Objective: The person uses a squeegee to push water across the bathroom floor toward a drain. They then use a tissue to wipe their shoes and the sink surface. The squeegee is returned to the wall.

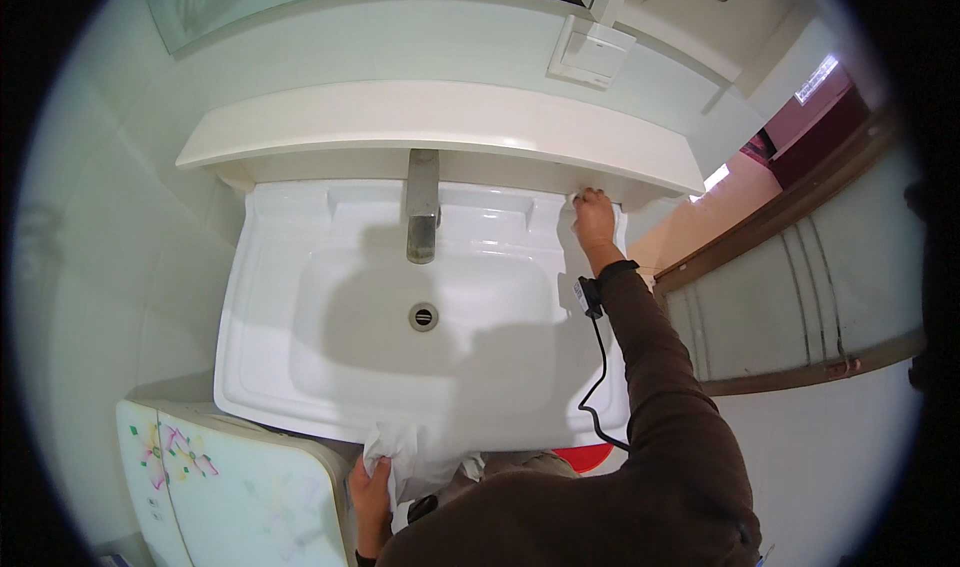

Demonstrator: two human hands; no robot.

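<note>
A wide white washbasin [330, 387] lies before me, with a grey metal faucet [423, 207] at its back and a round drain [423, 317] in its bowl. At the basin's front edge, left of my body, my left hand [372, 492] is closed on a crumpled white sheet [405, 452], which looks like tissue or thin cloth. My right hand [594, 219] reaches to the back right corner, its fingers bent together against the rim under the shelf. A bit of white shows at those fingertips, too small to name.
A long cream shelf [440, 117] runs above the faucet. On the wall is a white switch [592, 53]. A flower-patterned white appliance [230, 477] stands at the lower left, a wood-framed glass door [790, 292] at right. Something red [583, 458] shows below the basin.
</note>
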